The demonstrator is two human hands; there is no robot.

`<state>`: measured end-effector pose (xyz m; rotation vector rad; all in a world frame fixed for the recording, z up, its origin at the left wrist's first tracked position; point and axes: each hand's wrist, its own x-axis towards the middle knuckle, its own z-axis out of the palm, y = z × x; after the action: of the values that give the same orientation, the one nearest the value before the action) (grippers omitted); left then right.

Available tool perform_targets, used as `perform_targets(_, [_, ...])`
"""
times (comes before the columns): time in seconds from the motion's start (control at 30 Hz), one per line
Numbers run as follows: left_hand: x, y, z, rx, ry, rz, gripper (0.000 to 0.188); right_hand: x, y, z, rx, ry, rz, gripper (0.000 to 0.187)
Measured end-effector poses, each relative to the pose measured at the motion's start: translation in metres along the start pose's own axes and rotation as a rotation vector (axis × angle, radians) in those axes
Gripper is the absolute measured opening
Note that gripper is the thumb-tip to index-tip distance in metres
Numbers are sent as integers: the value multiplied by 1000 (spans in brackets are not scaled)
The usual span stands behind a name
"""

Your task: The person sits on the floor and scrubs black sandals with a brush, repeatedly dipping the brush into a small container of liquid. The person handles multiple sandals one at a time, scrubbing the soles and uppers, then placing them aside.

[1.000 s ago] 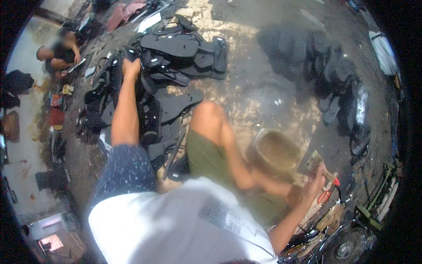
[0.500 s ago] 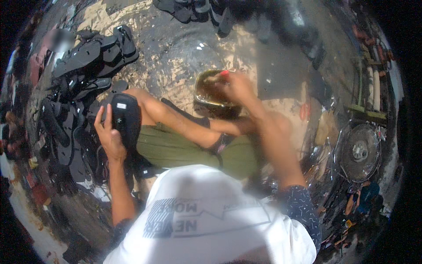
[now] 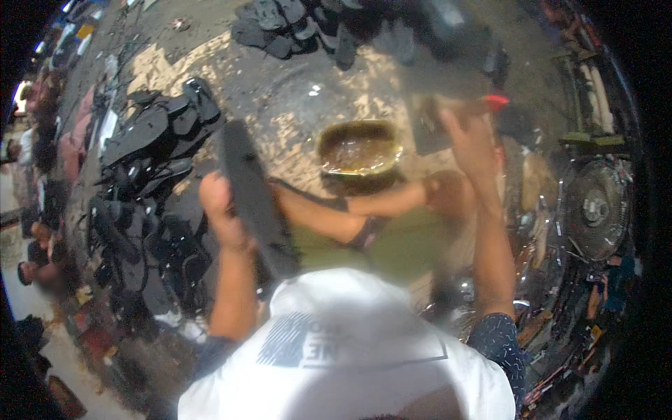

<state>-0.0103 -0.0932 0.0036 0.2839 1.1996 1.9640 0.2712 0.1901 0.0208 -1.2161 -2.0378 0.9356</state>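
Note:
My left hand (image 3: 222,204) grips a black sandal (image 3: 250,189) by its side. The sandal stands tilted on edge, its long dark side facing up, over my left leg. My right hand (image 3: 470,140) is closed at the right, above a dark flat piece on the floor. A blurred tool with a red part (image 3: 496,103) sticks out of it, and its kind cannot be made out. Between the hands stands a yellowish tub (image 3: 381,127) with brownish, shiny liquid in it. My bent legs lie just behind the tub.
Many black sandals (image 3: 143,133) lie heaped at the left, and another heap (image 3: 280,28) lies at the far side. A round fan (image 3: 595,208) stands at the right beside clutter. People (image 3: 43,262) sit at the far left edge. Dark stains and pale patches cover the floor (image 3: 280,98).
My right hand has moved from over the tub out to the right with the red tool. My left hand has lifted the sandal off my knee, inward, and turned it on edge.

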Motion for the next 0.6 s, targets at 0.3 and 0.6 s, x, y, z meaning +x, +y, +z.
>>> perform_targets(0.3, [-10, -44, 77, -495, -88, -212, 57, -45, -107, 131, 530, -39, -282, 19])
perform_targets(0.6, [4, -45, 52, -568, -163, -232, 57, -77, -104, 125, 508, -178, -442, 20])
